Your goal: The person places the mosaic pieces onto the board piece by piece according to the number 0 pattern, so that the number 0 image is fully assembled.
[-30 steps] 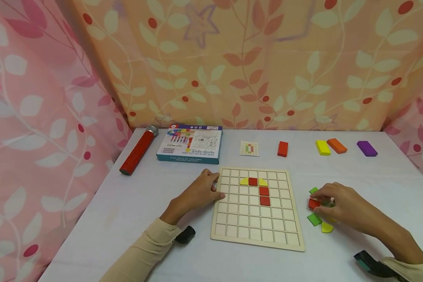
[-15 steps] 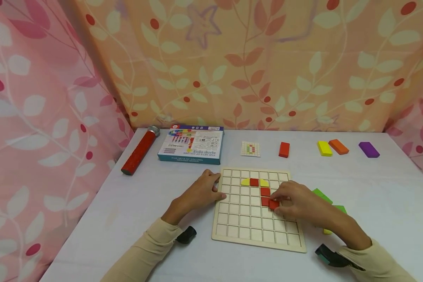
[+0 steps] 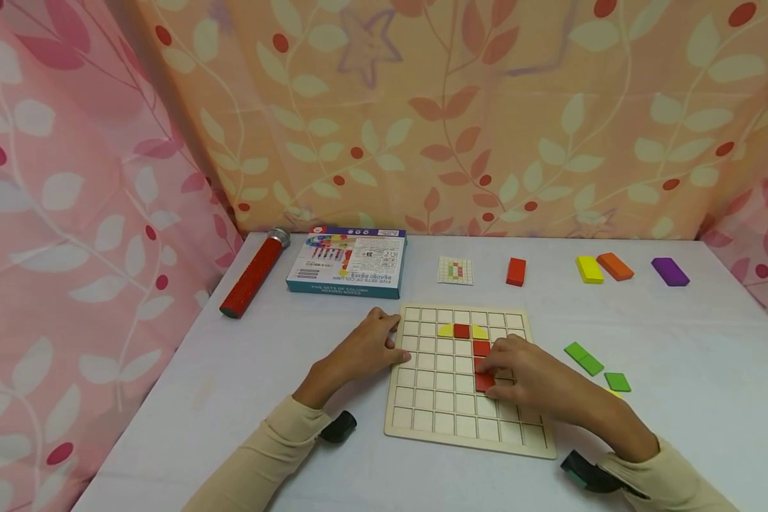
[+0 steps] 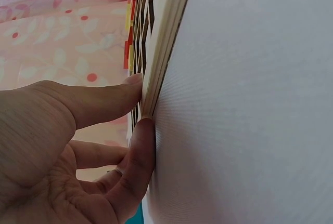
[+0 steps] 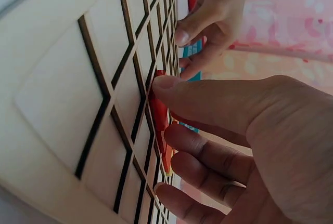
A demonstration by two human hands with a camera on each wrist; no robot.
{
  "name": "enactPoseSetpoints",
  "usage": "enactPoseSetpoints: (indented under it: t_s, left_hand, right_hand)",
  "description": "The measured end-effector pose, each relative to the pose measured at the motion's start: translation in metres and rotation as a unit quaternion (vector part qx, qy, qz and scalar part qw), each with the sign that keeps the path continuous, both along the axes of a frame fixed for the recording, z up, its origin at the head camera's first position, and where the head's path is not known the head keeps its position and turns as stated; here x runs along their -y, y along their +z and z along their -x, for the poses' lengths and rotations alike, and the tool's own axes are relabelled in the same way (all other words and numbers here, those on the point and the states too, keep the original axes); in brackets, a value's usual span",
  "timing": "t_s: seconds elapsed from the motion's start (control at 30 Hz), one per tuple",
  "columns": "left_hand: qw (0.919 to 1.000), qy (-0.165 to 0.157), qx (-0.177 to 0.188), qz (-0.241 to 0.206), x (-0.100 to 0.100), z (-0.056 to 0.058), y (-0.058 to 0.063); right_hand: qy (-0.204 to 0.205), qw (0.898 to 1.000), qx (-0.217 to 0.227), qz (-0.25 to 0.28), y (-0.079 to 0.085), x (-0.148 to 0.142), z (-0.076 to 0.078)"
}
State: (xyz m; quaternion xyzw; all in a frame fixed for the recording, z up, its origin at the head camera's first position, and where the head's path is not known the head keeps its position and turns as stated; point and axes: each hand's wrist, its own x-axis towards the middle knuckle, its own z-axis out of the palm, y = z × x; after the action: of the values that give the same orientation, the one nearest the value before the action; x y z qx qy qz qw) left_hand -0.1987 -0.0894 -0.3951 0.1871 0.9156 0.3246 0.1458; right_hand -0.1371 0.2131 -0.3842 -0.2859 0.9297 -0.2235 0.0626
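Observation:
My left hand point(image 3: 360, 353) grips the left edge of a square wooden grid board point(image 3: 444, 422), thumb over the top face and fingers at the side. At the board's right half, my right hand point(image 3: 547, 375) pinches a red square tile point(image 3: 484, 383), thumb on its near edge in the right wrist view. This tile sits at a grid cell below a column of red tiles point(image 3: 481, 348), partly covered by my fingers. Higher up, another red tile point(image 3: 461, 331) lies between two yellow quarter-round pieces point(image 3: 446, 331).
Right of the board lie several green tiles point(image 3: 617, 382), with a yellow piece point(image 3: 614, 392) mostly behind my right arm. Farther back are a small pattern card point(image 3: 455, 271), a box point(image 3: 347, 263), a red tube point(image 3: 254, 277), and red point(image 3: 515, 272), yellow point(image 3: 589, 269), orange point(image 3: 615, 267) and purple point(image 3: 670, 272) blocks.
My right hand has picked the red tile from the loose pieces, carried it left to the board, and brought it down below the red column. My left hand keeps its hold.

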Motion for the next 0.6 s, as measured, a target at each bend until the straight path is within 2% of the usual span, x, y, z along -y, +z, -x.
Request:
enactPoseSetpoints:
  t_s: [0.33, 0.5, 0.6]
  left_hand:
    - [1.0, -0.001, 0.004, 0.0, 0.0, 0.0, -0.001]
    - [1.0, 0.0, 0.006, 0.002, 0.0, 0.001, -0.002]
    - [1.0, 0.003, 0.007, 0.0, 0.001, 0.001, -0.002]
  right_hand:
    - [0.017, 1.0, 0.014, 0.007, 0.0, -0.005, 0.0]
    - [-0.019, 0.999, 0.044, 0.021, 0.007, -0.021, -0.004]
    - [-0.047, 0.998, 0.046, 0.019, 0.008, -0.038, -0.011]
